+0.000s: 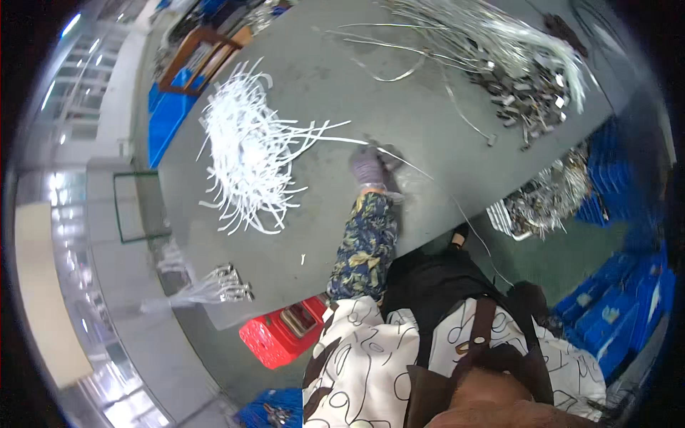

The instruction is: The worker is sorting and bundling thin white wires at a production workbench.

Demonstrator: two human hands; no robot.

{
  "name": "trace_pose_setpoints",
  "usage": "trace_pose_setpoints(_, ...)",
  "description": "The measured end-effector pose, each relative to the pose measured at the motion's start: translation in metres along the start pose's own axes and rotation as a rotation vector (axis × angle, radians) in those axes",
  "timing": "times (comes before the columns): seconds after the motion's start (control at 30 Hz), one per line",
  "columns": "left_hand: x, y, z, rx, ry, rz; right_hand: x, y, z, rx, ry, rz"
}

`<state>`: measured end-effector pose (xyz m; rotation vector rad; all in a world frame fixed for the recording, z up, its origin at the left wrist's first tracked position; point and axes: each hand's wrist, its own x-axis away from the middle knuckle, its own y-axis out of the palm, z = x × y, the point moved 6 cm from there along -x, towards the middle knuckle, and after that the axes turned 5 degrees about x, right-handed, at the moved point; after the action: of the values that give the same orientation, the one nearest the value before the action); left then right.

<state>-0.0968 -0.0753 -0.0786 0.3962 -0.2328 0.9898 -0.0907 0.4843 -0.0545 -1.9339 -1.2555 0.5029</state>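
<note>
My left hand (368, 165), in a pale purple glove with a dark floral sleeve behind it, rests on the grey table (399, 107). Its fingers are closed on a thin white strip (335, 139). From the hand the strip runs left toward a big loose pile of white strips (246, 157), and a thin line trails right and down off the table edge. A small dark piece lies right beside the fingers. My right hand is not visible.
A heap of silvery strips with metal clips (510, 60) lies at the far right of the table. A wire basket of metal parts (542, 203) sits below the table edge. A bundle of clipped strips (225, 285), a red crate (285, 332) and blue crates (621, 307) are nearby.
</note>
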Motion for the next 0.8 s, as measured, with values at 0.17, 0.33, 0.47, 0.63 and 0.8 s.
trace_pose_setpoints(0.17, 0.06, 0.073, 0.052, 0.569, -0.345, -0.205, 0.004, 0.003, 0.005, -0.141, 0.247, -0.224)
trace_pose_setpoints(0.33, 0.069, 0.077, 0.004, 0.238, -0.176, -0.397, -0.02, -0.004, 0.005, -0.138, 0.233, -0.313)
trace_pose_setpoints(0.47, 0.155, 0.128, -0.058, -0.734, 0.675, -0.479, -0.031, -0.008, 0.003, -0.123, 0.216, -0.346)
trace_pose_setpoints(0.63, 0.136, 0.119, -0.012, 0.61, -0.321, -0.472, -0.031, -0.015, -0.003, -0.119, 0.213, -0.378)
trace_pose_setpoints(0.8, 0.045, 0.049, 0.045, 0.713, -0.238, -0.211, -0.038, -0.027, -0.015, -0.096, 0.155, -0.431)
